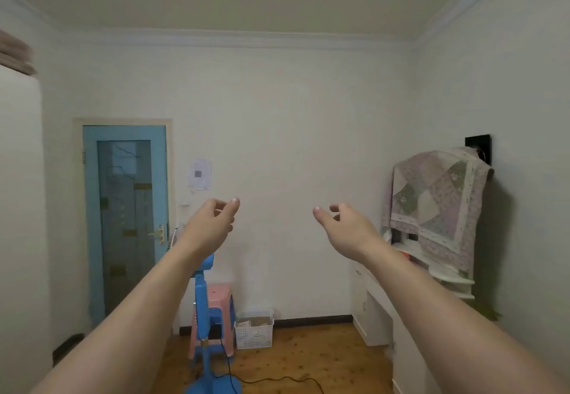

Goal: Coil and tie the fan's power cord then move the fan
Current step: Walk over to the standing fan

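A blue standing fan (203, 310) stands on the wooden floor at lower centre-left; my left forearm hides most of its head. Its black power cord (277, 379) trails loose from the base across the floor to the right. My left hand (212, 224) is raised in front of me, above the fan, fingers loosely curled and holding nothing. My right hand (342, 227) is raised at the same height to the right, also loosely curled and empty. Neither hand touches the fan or the cord.
A pink plastic stool (219, 301) stands right behind the fan, a white mesh basket (254, 332) beside it against the wall. A blue glass door (125, 221) is at left. A white desk with a quilt-covered shelf (431, 208) lines the right wall.
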The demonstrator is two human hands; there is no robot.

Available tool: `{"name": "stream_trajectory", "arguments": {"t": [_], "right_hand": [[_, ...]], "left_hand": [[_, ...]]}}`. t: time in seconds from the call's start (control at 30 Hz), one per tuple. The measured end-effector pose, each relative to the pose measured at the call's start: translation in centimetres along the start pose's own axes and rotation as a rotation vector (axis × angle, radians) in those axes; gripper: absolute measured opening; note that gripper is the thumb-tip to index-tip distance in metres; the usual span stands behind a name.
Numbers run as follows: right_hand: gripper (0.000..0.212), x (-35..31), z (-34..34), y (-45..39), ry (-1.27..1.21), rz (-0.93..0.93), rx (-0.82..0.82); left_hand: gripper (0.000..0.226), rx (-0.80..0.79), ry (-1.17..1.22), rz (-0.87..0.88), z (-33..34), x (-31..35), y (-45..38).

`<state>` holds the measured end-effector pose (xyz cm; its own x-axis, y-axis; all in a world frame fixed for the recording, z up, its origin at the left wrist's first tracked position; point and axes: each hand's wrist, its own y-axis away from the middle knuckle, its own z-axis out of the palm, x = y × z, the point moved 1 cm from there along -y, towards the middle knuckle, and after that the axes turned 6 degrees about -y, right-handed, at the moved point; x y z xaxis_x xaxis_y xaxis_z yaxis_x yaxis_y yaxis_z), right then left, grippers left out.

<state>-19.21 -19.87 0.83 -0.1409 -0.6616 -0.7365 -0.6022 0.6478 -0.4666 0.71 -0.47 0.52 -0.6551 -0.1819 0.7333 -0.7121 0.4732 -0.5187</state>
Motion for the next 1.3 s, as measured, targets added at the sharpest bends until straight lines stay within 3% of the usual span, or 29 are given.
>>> {"name": "stream_trajectory", "arguments": {"t": [0.33, 0.6, 1.3], "right_hand": [[0.072, 6.6, -1.0, -6.5, 0.024, 0.004, -0.037], [0.071, 10.0, -1.4, -9.5, 0.031, 0.006, -0.063], [0.070, 12.4, -0.2, -11.5, 0.029, 0.016, -0.093]], "left_hand": [[0.030, 0.015, -0.027, -0.038, 8.0, 0.0, -4.1], [0.035, 0.025, -0.051, -0.049, 11.6, -0.6, -6.5], [0.025, 0.023, -0.041, -0.062, 13.8, -3.1, -8.5]]}}
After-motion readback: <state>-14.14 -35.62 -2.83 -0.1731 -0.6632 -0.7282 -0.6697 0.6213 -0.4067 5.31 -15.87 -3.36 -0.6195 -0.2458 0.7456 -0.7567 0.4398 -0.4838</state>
